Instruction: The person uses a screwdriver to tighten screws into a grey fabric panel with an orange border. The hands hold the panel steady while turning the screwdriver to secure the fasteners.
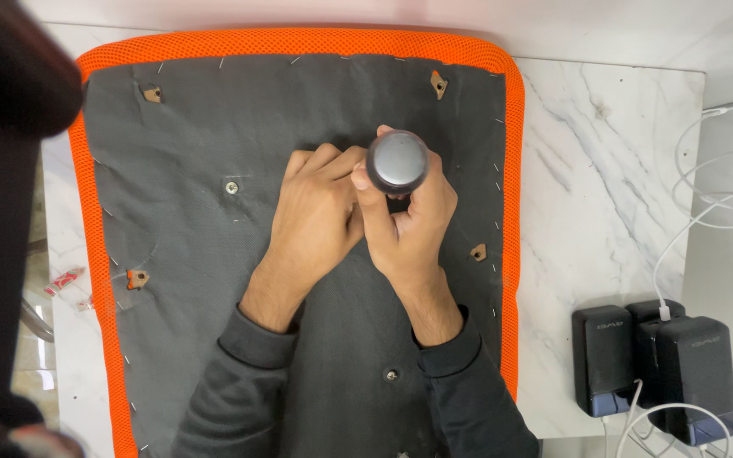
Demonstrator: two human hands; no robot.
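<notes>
The right hand (409, 229) is clamped around a round-topped tool handle (397, 161), held upright over the middle of the grey-backed seat cushion (214, 136), which lies upside down on the marble tabletop (604, 170). The left hand (320, 212), fingers curled together, presses the cushion's fabric and touches the right.

Matt grey cloth (214, 136) — orange mesh edging (299, 41) — glossy marble table (604, 170).

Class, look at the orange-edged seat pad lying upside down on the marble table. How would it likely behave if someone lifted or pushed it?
The seat pad would probably stay stiff when lifted: its grey cloth is stapled flat, with bolts showing, which suggests a hard board inside. It looks bulky, so likely awkward for one hand. Pushed, it would probably slide on the smooth marble table rather than tip, since it lies flat and wide.
</notes>
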